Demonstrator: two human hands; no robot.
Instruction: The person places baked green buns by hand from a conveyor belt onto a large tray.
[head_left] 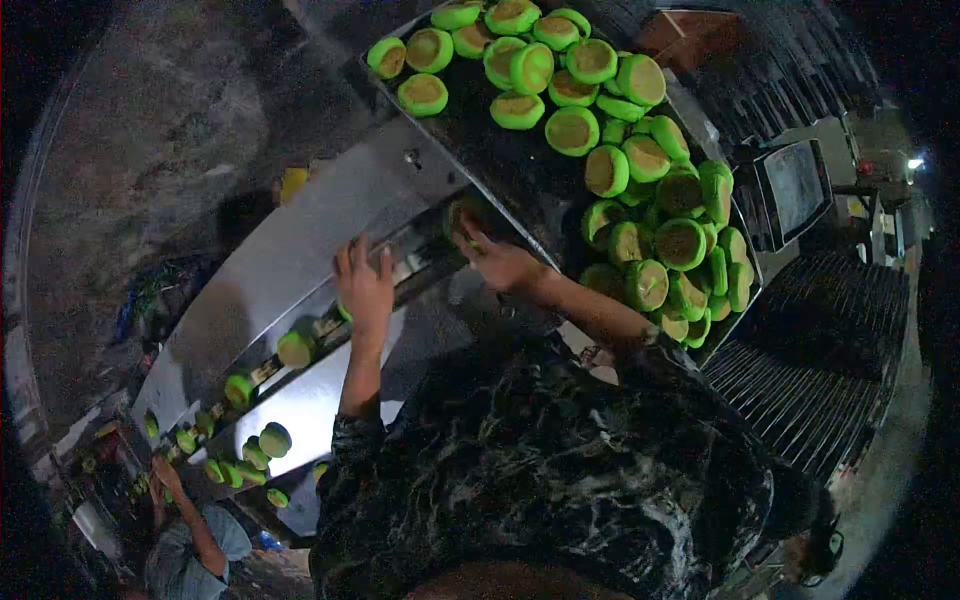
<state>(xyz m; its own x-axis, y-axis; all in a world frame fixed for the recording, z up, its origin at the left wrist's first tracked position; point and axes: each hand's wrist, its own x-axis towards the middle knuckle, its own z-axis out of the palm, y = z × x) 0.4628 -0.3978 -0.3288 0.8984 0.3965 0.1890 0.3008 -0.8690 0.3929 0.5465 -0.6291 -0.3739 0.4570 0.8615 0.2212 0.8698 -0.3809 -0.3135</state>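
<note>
The left hand [365, 287] lay open on the chute [290, 250]; the right hand [497, 262] met a disc [461, 213], grip unclear.

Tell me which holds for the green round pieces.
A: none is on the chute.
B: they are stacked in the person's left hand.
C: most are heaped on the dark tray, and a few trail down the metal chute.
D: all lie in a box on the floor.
C: the green round pieces crowd the dark tray, and a few more sit along the metal chute toward the lower left.
</note>
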